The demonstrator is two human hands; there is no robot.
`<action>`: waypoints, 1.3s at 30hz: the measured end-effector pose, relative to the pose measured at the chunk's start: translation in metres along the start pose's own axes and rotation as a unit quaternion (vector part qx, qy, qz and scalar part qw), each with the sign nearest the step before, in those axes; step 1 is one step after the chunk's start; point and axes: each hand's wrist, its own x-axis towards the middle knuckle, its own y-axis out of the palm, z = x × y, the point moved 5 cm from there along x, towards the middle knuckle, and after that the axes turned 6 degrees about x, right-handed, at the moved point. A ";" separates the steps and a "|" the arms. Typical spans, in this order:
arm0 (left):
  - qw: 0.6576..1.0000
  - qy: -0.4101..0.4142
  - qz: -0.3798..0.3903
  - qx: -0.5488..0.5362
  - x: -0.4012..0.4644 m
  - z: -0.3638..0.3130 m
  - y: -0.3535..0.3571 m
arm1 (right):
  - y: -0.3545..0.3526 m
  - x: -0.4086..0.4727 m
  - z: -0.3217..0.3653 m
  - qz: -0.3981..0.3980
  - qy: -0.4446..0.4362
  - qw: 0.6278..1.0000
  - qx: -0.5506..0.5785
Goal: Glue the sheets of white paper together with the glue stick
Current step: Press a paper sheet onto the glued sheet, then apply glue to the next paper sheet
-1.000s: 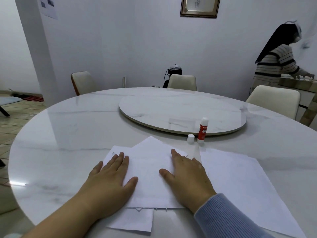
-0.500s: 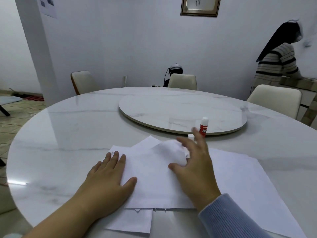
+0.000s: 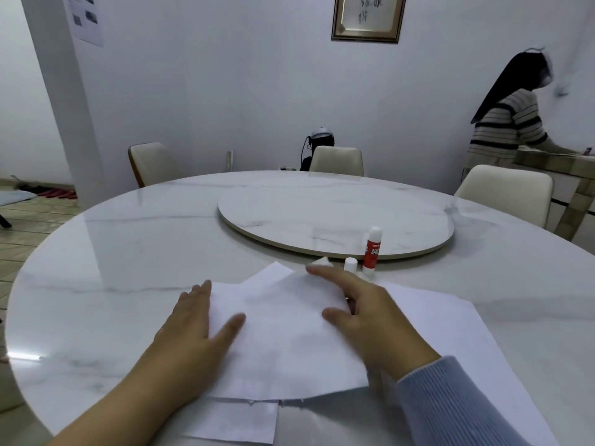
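Several white sheets lie overlapped at the table's near edge. My left hand (image 3: 193,333) rests flat, fingers spread, on the left part of the top sheet (image 3: 289,342). My right hand (image 3: 376,323) grips that sheet's right edge, thumb on top, and lifts it; its far corner curls up. Another sheet (image 3: 238,423) shows underneath at the front. A larger sheet (image 3: 450,333) lies flat to the right, partly under my right arm. The red and white glue stick (image 3: 372,251) stands upright just beyond my right hand, with its white cap (image 3: 350,263) off beside it.
The round marble table (image 3: 128,268) carries a raised turntable (image 3: 322,217) in its middle, right behind the glue stick. Cream chairs (image 3: 502,191) stand around the far side. Another person (image 3: 508,123) in a striped top stands at a counter at the back right.
My right hand went from pressing flat on the top sheet to reaching forward, taking its right edge and lifting it. My left hand stayed flat on the paper.
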 end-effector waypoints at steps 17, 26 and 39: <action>0.996 0.057 -0.013 0.073 0.002 -0.010 0.002 | -0.175 0.010 -0.030 -0.515 0.042 0.798 0.311; 0.993 0.072 -0.028 0.087 0.005 -0.012 0.004 | -0.153 0.077 -0.149 -0.422 0.235 0.832 0.271; 0.992 0.076 -0.017 0.102 0.007 -0.009 0.006 | -0.118 0.067 -0.114 -0.340 0.268 0.831 0.350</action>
